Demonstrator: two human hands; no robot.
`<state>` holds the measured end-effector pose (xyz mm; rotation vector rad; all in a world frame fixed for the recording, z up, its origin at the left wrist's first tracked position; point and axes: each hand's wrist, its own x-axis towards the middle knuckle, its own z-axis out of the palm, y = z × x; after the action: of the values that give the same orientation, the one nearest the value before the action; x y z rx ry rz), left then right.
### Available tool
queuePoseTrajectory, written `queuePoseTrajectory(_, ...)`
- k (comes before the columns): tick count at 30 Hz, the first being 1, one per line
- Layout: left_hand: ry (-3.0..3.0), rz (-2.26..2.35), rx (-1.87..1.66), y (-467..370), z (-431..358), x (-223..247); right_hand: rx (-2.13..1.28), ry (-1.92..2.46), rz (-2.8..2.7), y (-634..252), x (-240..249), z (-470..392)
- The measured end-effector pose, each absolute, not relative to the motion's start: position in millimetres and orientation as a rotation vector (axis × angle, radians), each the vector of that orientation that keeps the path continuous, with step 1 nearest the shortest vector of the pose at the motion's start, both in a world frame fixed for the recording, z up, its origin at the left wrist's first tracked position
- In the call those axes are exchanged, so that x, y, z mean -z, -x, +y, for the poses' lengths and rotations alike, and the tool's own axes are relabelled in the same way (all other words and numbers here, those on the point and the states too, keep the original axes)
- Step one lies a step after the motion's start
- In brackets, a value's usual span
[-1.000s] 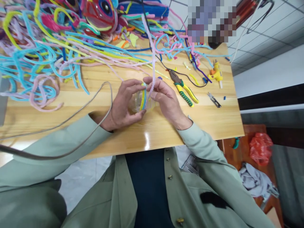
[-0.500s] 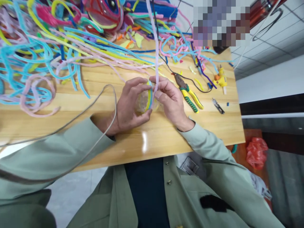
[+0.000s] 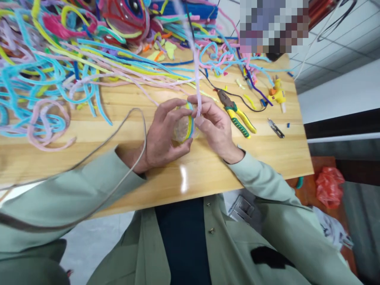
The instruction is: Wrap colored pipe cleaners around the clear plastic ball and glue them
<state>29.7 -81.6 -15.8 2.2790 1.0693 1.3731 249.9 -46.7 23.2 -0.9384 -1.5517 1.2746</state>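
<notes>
The left hand (image 3: 162, 136) cups a clear ball (image 3: 181, 128) ringed with yellow and blue stems, fingers closed round it just above the table (image 3: 208, 174). The right hand (image 3: 214, 127) touches the ball's right side and pinches a pale pink stem (image 3: 197, 71) that rises away over the table. Pliers (image 3: 236, 114) lie just right of the hands; a tangle of stems (image 3: 59, 71) spreads behind.

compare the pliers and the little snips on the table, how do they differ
The pliers are larger, with green and yellow grips; the snips are smaller, dark and metallic. The pliers lie close to the right hand; the snips lie farther toward the table edge. Both lie flat, untouched.
</notes>
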Motion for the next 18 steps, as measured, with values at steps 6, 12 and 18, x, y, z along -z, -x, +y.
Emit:
queuePoseTrajectory(6,-2.393,1.030,-1.438,-27.0,-76.0,21.2,-1.282,0.820,-1.566,-251.5,-15.6,-38.0)
queuePoseTrajectory(12,-2.284,1.091,-1.337,-20.8,-79.8,18.1,-1.366,0.843,-1.530,-249.1,-13.6,-33.8)
queuePoseTrajectory(18,-2.305,1.131,-1.280,-16.8,-81.0,17.9,-1.362,0.830,-1.531,-248.0,-15.4,-33.2)
